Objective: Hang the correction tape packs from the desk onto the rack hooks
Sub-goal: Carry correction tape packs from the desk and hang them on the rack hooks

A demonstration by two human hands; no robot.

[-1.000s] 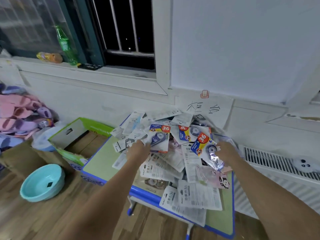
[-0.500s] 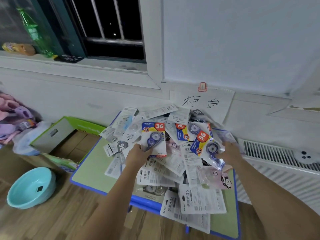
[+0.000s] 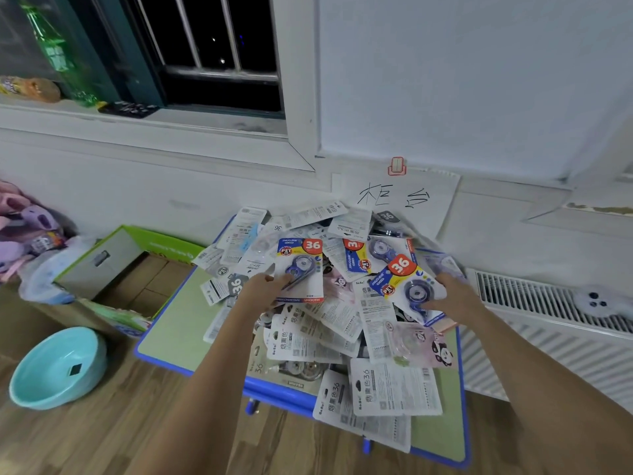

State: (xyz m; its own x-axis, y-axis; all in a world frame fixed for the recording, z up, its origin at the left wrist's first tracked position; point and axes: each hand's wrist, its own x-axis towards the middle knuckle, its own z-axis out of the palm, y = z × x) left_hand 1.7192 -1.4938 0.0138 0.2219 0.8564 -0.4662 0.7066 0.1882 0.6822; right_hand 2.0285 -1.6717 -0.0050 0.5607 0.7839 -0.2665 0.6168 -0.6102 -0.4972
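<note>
A heap of correction tape packs [image 3: 342, 323] covers a small desk [image 3: 178, 323] with a green top and blue rim. My left hand [image 3: 262, 289] pinches the lower left edge of a blue and yellow pack marked 36 [image 3: 301, 269], held upright over the heap. My right hand [image 3: 452, 293] grips a second blue pack marked 36 [image 3: 407, 286] at its right side, tilted. A third coloured pack [image 3: 359, 258] lies between them on the heap. No rack or hooks are in view.
An open cardboard box [image 3: 113, 265] stands left of the desk, a turquoise basin [image 3: 58, 368] on the wooden floor below it. A radiator [image 3: 555, 310] runs along the wall at right. A paper sign [image 3: 394, 197] hangs behind the heap, under a window sill [image 3: 137, 121].
Both hands have lifted their blue packs slightly off the heap and toward me. The view has swung right and closer to the desk.
</note>
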